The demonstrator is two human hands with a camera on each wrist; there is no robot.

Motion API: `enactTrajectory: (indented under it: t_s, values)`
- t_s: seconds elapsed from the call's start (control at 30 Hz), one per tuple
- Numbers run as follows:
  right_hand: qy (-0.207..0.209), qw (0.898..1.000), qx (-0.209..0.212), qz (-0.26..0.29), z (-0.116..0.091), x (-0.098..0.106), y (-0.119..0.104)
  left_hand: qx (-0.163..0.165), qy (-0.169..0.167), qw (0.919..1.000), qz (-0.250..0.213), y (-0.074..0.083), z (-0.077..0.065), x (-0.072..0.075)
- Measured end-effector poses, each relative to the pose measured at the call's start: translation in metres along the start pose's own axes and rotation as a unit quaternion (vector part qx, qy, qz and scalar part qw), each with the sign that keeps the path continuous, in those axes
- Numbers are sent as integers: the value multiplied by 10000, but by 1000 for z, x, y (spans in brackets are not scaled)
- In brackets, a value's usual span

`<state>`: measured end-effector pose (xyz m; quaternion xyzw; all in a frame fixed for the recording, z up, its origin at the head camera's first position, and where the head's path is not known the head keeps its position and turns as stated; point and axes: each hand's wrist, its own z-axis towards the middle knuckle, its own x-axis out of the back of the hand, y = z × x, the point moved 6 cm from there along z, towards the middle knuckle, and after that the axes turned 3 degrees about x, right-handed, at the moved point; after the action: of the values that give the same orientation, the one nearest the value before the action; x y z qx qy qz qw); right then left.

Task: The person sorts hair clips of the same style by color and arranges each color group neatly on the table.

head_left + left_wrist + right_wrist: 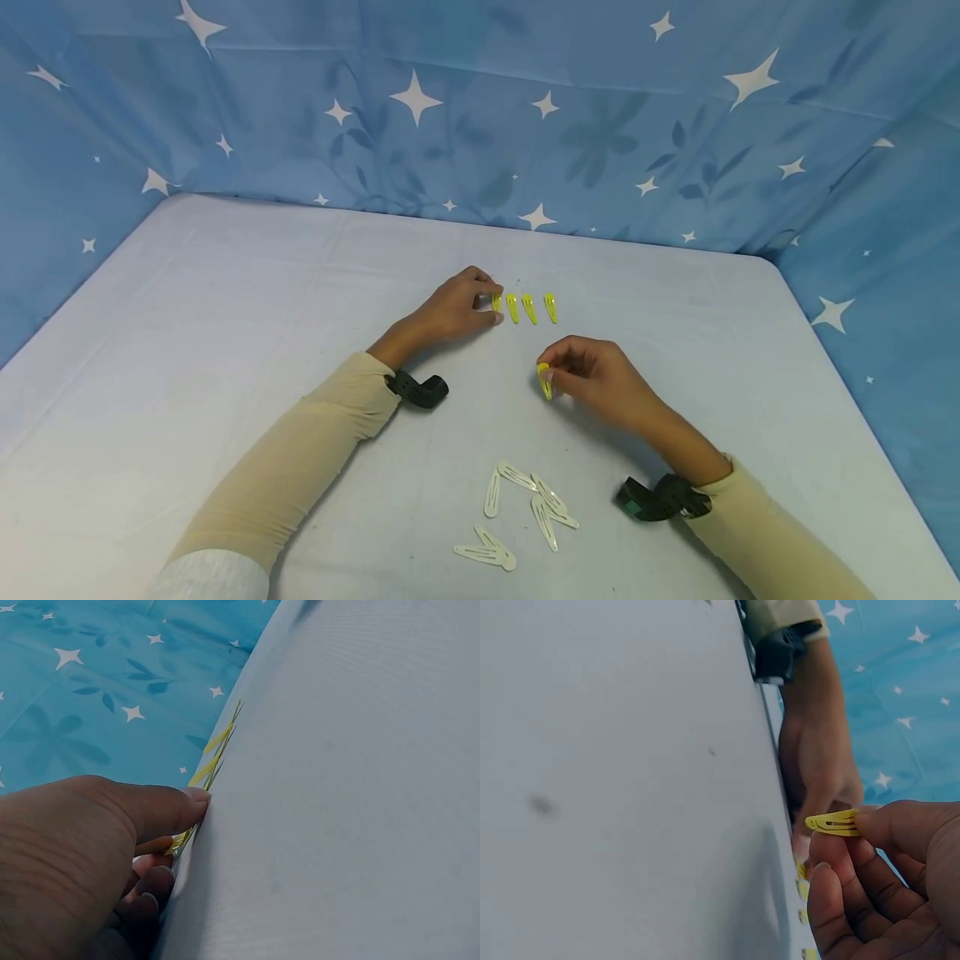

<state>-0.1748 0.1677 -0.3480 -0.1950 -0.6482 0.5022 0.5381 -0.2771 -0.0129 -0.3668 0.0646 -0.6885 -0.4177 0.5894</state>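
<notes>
My right hand [596,379] pinches a yellow snap hair clip [545,382] between thumb and fingers, held above the table. The right wrist view shows this clip [832,823] with its slot side visible. Farther back, my left hand [457,307] has thumb and forefinger at the two ends of another yellow hair clip [497,302] on the table. That clip stands at the left end of a row of yellow hair clips [528,308]. In the left wrist view my fingers partly hide the row.
Several white hair clips [491,492] lie loosely at the front of the white-covered table [315,467], some overlapping. A blue curtain with white stars [480,117] hangs behind the table. Black wrist cameras [416,389] sit on both wrists.
</notes>
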Motion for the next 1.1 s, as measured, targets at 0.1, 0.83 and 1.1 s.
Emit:
enactTrajectory:
  t_s: [0.1, 0.83, 1.1]
  values:
    - [110, 9999, -13, -27, 3, 7, 1, 51, -12, 10000, -20, 0, 0, 0]
    - [256, 9986, -289, -362, 31, 44, 26, 64, -7, 9996, -276, -2, -1, 1]
    - [432, 9963, -501, -540, 38, 54, 33, 109, -98, 9995, -297, -4, 1, -1]
